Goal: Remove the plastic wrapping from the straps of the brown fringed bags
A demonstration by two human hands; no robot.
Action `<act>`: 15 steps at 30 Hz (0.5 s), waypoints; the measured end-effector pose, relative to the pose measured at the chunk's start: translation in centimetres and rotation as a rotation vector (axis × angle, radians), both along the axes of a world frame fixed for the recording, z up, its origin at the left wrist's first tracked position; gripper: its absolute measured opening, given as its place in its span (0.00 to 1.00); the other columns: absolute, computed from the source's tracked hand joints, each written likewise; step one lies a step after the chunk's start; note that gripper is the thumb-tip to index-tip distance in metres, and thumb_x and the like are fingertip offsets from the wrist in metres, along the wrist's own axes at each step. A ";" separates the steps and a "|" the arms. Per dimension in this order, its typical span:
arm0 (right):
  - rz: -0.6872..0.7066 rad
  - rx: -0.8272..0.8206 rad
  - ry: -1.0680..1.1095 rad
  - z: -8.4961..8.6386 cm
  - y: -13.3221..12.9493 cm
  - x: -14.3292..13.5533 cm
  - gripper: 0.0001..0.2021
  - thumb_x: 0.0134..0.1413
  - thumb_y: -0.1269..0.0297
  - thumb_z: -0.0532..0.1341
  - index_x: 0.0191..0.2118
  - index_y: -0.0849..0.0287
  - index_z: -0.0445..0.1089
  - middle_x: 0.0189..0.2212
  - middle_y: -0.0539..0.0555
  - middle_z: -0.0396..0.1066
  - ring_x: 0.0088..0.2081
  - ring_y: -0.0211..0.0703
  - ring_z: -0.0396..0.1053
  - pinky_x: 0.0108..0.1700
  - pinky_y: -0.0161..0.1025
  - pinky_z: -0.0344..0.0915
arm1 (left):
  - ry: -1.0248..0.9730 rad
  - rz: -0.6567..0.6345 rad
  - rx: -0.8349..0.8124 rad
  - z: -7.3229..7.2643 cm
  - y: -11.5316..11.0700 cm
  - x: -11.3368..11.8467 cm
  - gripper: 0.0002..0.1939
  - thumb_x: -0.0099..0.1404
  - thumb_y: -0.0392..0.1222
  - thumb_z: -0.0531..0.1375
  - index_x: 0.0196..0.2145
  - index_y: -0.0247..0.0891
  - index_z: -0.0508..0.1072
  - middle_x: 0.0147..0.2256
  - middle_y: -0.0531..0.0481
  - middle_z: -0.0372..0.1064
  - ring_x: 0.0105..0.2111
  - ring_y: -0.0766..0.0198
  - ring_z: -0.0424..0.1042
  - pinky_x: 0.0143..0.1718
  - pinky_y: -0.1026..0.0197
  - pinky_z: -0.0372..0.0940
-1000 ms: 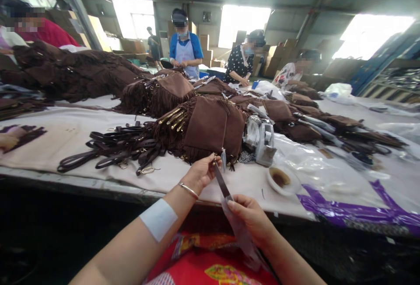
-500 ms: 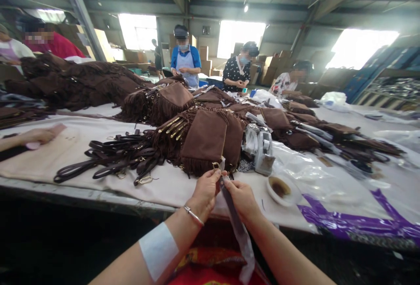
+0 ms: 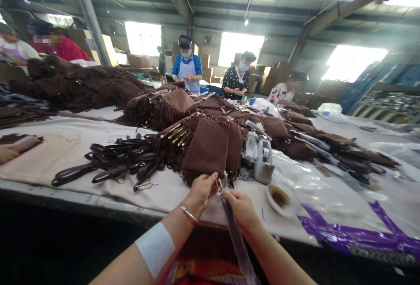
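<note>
My left hand (image 3: 201, 192) pinches the gold metal clasp (image 3: 219, 185) at the top end of a strap. Just to its right, my right hand (image 3: 241, 206) grips the strap (image 3: 234, 232) below the clasp. The strap is dark, sleeved in thin translucent wrap, and hangs down toward my lap. Directly beyond my hands lies a brown fringed bag (image 3: 206, 147) on a stack of similar bags. Left of that stack, dark looped straps (image 3: 114, 162) with gold clasps are spread on the cloth.
A tape dispenser (image 3: 264, 162) stands right of the bags, near a white bowl (image 3: 278, 198) with brown residue. Purple tape (image 3: 354, 228) runs along the right table edge. Brown bags (image 3: 85, 86) are heaped at the back left. Several people work around the table; one person's hand (image 3: 8, 154) is at far left.
My left hand has shifted slightly left and the clasp now shows more fully between my hands. The other person's hand at far left has moved left and down. The view has tilted up.
</note>
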State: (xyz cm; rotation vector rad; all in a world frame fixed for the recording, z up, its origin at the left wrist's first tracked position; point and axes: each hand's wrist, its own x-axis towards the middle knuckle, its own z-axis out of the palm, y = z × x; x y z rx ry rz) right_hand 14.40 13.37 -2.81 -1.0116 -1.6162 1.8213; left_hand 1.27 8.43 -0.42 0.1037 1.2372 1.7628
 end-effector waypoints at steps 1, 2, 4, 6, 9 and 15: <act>-0.004 0.019 -0.014 0.0 0.0 0.0 0.22 0.47 0.45 0.62 0.21 0.62 0.68 0.14 0.45 0.58 0.19 0.34 0.51 0.22 0.34 0.47 | 0.027 0.009 0.004 0.0 0.2 0.0 0.13 0.51 0.43 0.69 0.27 0.34 0.71 0.27 0.46 0.73 0.27 0.62 0.72 0.31 0.61 0.65; -0.016 0.048 -0.034 0.1 0.0 -0.1 0.22 0.47 0.45 0.62 0.21 0.62 0.68 0.14 0.45 0.57 0.19 0.34 0.51 0.22 0.34 0.47 | 0.056 0.022 0.002 -0.1 0.4 0.0 0.13 0.50 0.43 0.70 0.26 0.34 0.71 0.27 0.46 0.73 0.27 0.63 0.72 0.30 0.61 0.65; -0.046 0.136 -0.079 0.4 0.1 -0.3 0.22 0.49 0.45 0.60 0.20 0.61 0.68 0.15 0.46 0.57 0.20 0.35 0.52 0.23 0.34 0.47 | 0.126 0.059 -0.005 -0.4 0.6 0.2 0.14 0.49 0.45 0.70 0.24 0.33 0.72 0.26 0.46 0.73 0.26 0.64 0.71 0.30 0.62 0.64; -0.071 0.242 -0.123 1.0 0.5 -0.6 0.22 0.50 0.46 0.59 0.19 0.61 0.68 0.15 0.47 0.58 0.20 0.35 0.53 0.23 0.35 0.47 | 0.222 0.098 -0.012 -0.6 0.6 0.4 0.14 0.48 0.46 0.70 0.22 0.33 0.73 0.24 0.47 0.72 0.25 0.65 0.69 0.28 0.64 0.62; -0.079 0.355 -0.158 1.8 1.0 -1.5 0.23 0.51 0.47 0.57 0.17 0.60 0.68 0.14 0.47 0.59 0.20 0.37 0.55 0.23 0.35 0.49 | 0.424 0.117 -0.048 -0.4 0.5 0.7 0.14 0.49 0.47 0.70 0.20 0.33 0.74 0.21 0.49 0.70 0.22 0.66 0.66 0.25 0.65 0.58; -0.152 0.252 -0.126 1.8 1.4 -3.1 0.22 0.47 0.46 0.60 0.17 0.60 0.67 0.13 0.47 0.58 0.18 0.35 0.53 0.20 0.34 0.49 | 0.571 0.101 -0.097 -0.2 0.0 1.1 0.14 0.53 0.47 0.67 0.19 0.34 0.74 0.18 0.50 0.68 0.20 0.67 0.62 0.22 0.65 0.55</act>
